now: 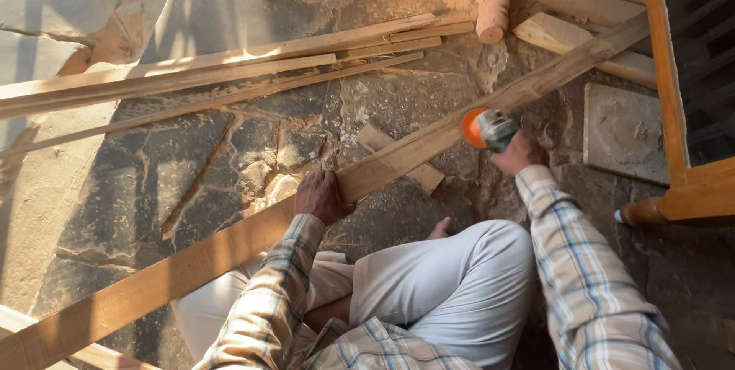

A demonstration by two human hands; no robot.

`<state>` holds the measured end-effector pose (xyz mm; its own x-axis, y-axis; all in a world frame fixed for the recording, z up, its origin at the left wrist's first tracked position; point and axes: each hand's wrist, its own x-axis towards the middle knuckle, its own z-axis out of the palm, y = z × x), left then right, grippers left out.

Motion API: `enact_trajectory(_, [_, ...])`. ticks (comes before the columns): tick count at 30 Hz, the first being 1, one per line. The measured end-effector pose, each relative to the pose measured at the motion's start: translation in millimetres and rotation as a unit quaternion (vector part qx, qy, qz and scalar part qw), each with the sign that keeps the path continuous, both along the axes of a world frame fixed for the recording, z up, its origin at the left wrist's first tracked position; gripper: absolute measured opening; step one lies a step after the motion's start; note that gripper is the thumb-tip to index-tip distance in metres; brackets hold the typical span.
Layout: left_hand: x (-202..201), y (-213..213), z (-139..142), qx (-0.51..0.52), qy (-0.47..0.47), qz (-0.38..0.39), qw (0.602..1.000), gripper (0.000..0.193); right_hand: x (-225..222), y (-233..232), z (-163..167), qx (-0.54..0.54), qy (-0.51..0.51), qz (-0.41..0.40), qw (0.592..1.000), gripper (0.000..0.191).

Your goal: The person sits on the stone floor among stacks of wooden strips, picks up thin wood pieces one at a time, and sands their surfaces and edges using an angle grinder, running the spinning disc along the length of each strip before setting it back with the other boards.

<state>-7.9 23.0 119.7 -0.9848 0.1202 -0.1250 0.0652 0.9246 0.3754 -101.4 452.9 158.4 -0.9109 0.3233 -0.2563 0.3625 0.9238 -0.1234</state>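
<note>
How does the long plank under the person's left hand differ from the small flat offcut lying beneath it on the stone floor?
The long plank runs diagonally across nearly the whole view; the small offcut is only a short piece. The left hand presses on the plank, while nothing touches the offcut but the plank above it. The plank is lifted at that spot; the offcut lies flat on the floor. Both are pale, unfinished wood.

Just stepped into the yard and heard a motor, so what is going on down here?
A person sits on the stone floor with a long wooden plank running slantwise across in front of their legs. The left hand presses down on the plank, while the right hand holds a small power tool with an orange disc against the plank's edge. More thin wooden strips lie on the floor beyond, and a short offcut sits under the plank.
</note>
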Motion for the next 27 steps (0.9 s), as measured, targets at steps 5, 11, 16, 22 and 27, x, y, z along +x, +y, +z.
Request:
enact_trajectory(5, [-0.2,2.5,3.9,-0.014,-0.034,0.004,0.999,0.074,24.0,-39.2,-18.7,0.016,-0.063,0.123,0.99,0.069])
enact_trajectory(11, [2.6,2.5,12.8,-0.008,-0.041,0.009,0.999,0.075,21.1,-36.4,-17.1,0.004,-0.027,0.104,0.994,0.081])
enact_trajectory(16, [-0.1,3.9,14.6,-0.012,-0.039,0.005,0.999,0.08,-8.4,-14.0,-6.2,-0.005,-0.014,0.02,1.0,0.066])
enact_trajectory(22, [-1.4,2.5,10.5,-0.013,-0.054,0.009,0.998,0.078,-1.5,-68.5,-24.0,-0.014,-0.028,0.112,0.993,0.076])
enact_trajectory(27, [-1.4,3.7,9.7,0.009,-0.034,0.014,0.999,0.073,-7.4,-75.3,-18.7,0.029,-0.003,0.096,0.995,0.088])
